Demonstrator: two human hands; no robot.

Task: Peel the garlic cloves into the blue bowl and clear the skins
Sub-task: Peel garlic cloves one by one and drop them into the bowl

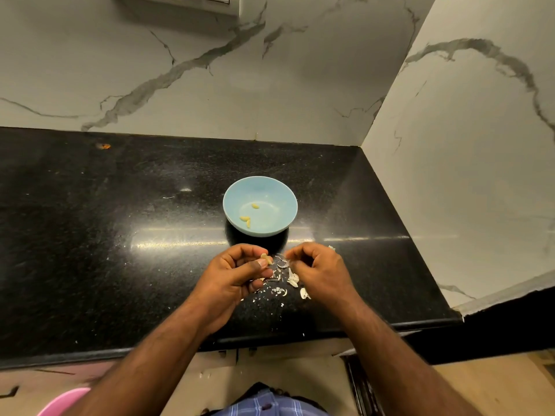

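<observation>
Pinching a garlic clove (267, 258) at fingertip level, my left hand (237, 276) keeps it just short of the blue bowl (260, 205) at twelve o'clock, an easy drop. My right hand (319, 270), fingers curled, seems to pinch a skin scrap. Loose skins (288, 283) lie between both wrists, piled for clearing.

Blue bowl (271, 187); black speckled counter (90, 235); grey-veined white wall (180, 70); pale skins (292, 279).

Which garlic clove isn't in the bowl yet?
The clove pinched in the left hand, near the skins; the other three lie inside the blue bowl.
</observation>
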